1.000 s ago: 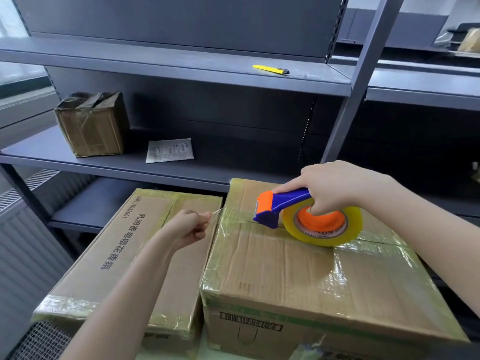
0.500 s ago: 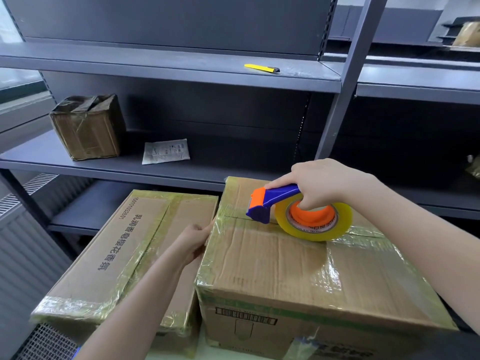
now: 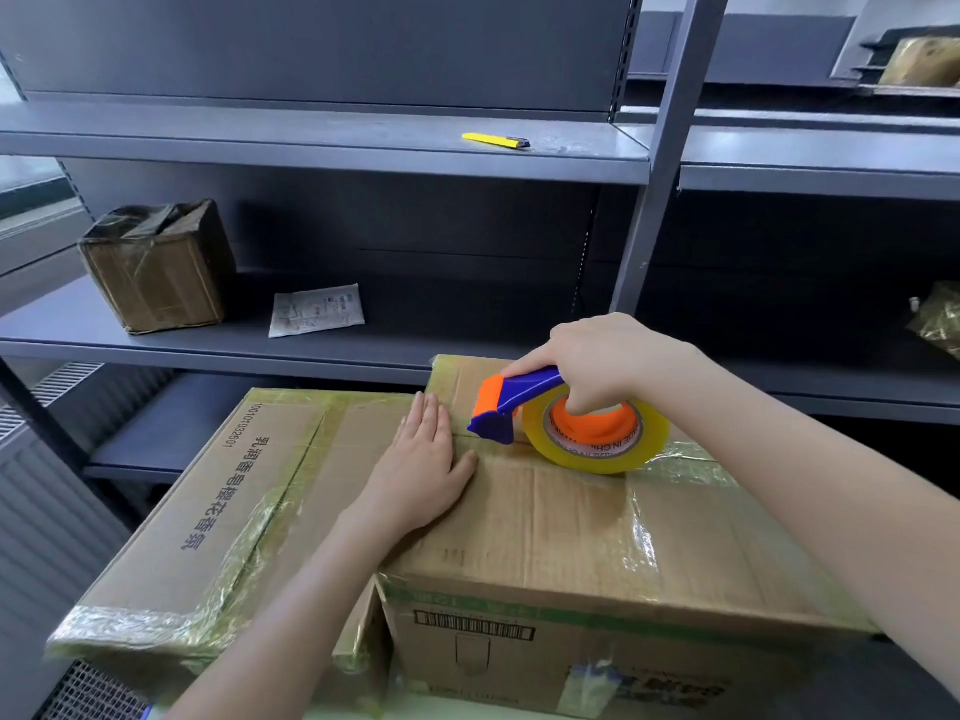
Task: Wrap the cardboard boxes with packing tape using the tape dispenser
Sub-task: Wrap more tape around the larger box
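My left hand (image 3: pixel 423 470), clenched a second ago, now presses flat on the box (image 3: pixel 545 537) top, likely steadying it for taping; my right hand (image 3: pixel 602 361) grips the tape dispenser (image 3: pixel 571 428) there.

Two big boxes (image 3: pixel 208 511) (image 3: pixel 571 537), one small box (image 3: pixel 156 272), one tape dispenser (image 3: pixel 571 423).

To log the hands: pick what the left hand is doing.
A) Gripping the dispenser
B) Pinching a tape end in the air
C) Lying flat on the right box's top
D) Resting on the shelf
C: the left hand lies with straight fingers flat on top of the right box, near its left edge, while the right hand grips the dispenser.
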`<state>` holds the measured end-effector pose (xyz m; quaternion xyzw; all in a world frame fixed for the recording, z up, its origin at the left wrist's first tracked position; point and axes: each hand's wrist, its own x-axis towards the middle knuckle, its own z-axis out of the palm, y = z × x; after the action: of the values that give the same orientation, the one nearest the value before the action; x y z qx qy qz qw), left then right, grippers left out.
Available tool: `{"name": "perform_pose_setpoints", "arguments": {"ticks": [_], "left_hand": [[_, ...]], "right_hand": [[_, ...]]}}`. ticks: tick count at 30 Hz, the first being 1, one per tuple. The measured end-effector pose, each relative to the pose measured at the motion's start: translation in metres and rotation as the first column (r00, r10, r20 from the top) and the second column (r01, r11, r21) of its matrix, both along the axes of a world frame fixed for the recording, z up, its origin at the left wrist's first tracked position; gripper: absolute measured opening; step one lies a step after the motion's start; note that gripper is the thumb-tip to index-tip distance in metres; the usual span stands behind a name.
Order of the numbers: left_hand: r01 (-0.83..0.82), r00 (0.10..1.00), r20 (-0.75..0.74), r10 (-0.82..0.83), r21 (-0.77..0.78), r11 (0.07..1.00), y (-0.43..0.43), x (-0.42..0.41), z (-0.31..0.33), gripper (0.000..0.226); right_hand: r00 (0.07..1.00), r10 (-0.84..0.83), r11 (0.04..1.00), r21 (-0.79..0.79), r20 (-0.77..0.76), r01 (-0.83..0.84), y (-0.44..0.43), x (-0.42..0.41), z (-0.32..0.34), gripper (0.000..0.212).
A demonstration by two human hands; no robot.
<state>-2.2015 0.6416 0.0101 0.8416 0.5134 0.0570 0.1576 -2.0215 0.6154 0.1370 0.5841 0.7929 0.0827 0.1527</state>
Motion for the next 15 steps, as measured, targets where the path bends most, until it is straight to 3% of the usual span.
{"name": "perform_pose_setpoints", "arguments": {"ticks": [7,15], "left_hand": [[0.141,0.969,-0.224,-0.108,0.138,0.98,-0.001,-0.005,0.001,0.081],[0.198,0.97,-0.185,-0.159,0.218,0.956,-0.011,0.009,-0.009,0.097]], "right_hand": [[0.999,-0.027,1.0,-0.002,0.031,0.027,0.002,-0.007,0.001,0.069],[0.993,-0.051,0.999,-0.002,0.106,0.051,0.007,-0.017,0.0,0.068]]}}
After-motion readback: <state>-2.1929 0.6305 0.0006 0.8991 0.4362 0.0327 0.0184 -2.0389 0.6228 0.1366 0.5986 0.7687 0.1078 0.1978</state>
